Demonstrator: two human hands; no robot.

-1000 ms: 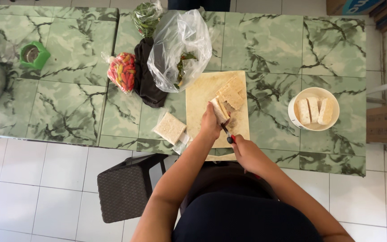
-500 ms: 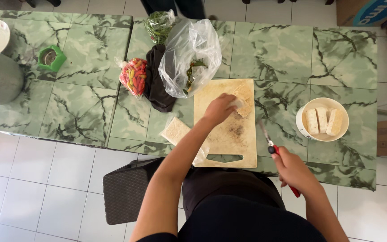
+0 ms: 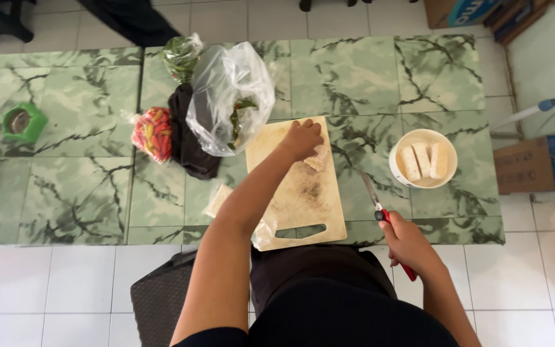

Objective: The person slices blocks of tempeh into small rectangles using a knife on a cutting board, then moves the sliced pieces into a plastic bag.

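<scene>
On the cutting board (image 3: 303, 193), the left hand (image 3: 301, 139) clamps pale slices (image 3: 317, 159); the right hand (image 3: 408, 242) grips a knife (image 3: 372, 194).

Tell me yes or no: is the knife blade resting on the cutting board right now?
No: the knife in the right hand lies off the cutting board, over the green counter.

Bright, even daylight, soft and diffuse, with no single visible source. Faint, short shadows under the arms and beside the board (image 3: 297, 186). White glare on the crumpled clear bag (image 3: 229, 96), and a mild sheen on the green bench (image 3: 393, 83). Mostly sharp focus; slight softness on the right hand (image 3: 409, 243). Straight tile lines bowed a little toward the frame edges.
</scene>
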